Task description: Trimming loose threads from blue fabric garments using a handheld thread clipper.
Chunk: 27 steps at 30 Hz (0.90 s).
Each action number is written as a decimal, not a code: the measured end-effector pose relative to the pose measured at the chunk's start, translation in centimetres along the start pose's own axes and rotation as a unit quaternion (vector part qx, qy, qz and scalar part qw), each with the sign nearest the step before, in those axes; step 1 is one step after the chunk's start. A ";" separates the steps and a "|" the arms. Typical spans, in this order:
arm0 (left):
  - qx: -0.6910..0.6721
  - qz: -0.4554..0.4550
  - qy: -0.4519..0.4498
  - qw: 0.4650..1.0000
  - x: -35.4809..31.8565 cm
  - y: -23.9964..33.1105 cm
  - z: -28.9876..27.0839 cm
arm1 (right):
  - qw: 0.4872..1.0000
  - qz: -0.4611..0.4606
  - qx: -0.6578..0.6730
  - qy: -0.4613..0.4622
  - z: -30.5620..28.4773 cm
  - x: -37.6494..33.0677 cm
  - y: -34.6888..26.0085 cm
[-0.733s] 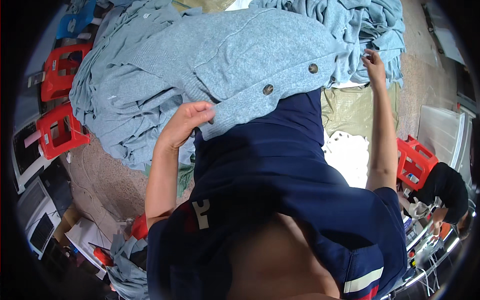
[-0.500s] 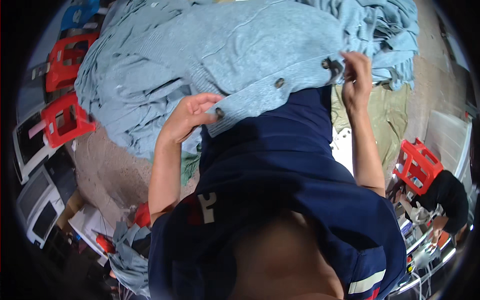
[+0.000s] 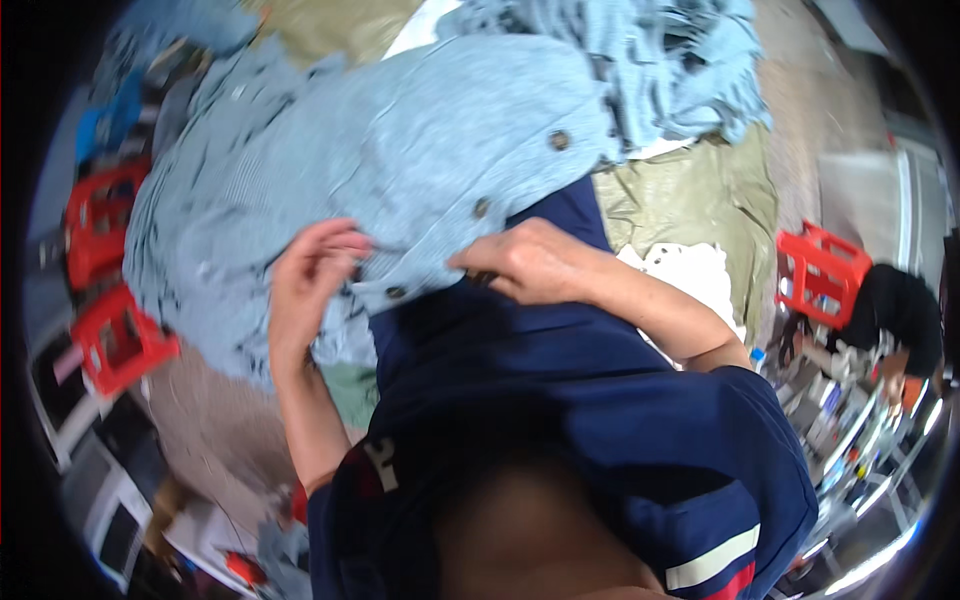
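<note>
A light blue knit cardigan (image 3: 400, 150) lies across my lap, with several dark round buttons along its ribbed front band. My left hand (image 3: 312, 270) hovers at the cardigan's near left part, its slightly blurred fingers loosely bent and apart with nothing seen in them. My right hand (image 3: 535, 262) is at the lower end of the button band, close to the lowest button (image 3: 395, 292). Its fingers are drawn together with the index finger pointing left along the edge; a small dark thing shows beneath them, too unclear to name.
More blue knitwear (image 3: 690, 70) is heaped at the far right on an olive sheet (image 3: 690, 190). White dotted cloth (image 3: 690, 275) lies right of my lap. Red plastic stools stand at left (image 3: 120, 340) and right (image 3: 822, 272). Another person in black (image 3: 895, 320) is at the far right.
My right hand has come left and nearer, from the band's upper end to its lower end. My left hand has let go of the band's lower corner. The view has shifted.
</note>
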<state>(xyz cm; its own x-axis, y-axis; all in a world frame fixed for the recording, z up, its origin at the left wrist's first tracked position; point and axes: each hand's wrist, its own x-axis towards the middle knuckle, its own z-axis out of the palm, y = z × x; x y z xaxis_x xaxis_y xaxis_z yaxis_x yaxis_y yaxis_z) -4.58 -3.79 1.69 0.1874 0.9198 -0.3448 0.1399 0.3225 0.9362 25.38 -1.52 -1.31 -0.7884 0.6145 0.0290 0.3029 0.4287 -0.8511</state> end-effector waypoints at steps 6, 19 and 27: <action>0.516 0.094 0.137 0.840 7.2 -4.0 -5.9 | 0.969 0.111 0.046 0.214 -2.7 -3.5 1.2; 0.136 0.024 0.044 0.989 7.9 -1.0 -5.8 | 0.849 0.420 0.113 0.299 -9.9 0.2 17.1; 0.435 0.190 -0.160 0.865 -4.3 6.4 6.2 | 0.822 0.421 0.274 0.268 -12.5 -4.3 13.7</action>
<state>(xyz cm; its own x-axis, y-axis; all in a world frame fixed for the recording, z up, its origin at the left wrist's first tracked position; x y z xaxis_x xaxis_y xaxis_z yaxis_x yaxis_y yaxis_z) 1.54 -7.03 8.71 0.6211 0.7685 -0.1540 0.6618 -0.4090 0.6282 39.57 9.97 -6.58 -0.0284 0.8065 -0.5906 0.2171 -0.5718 -0.7912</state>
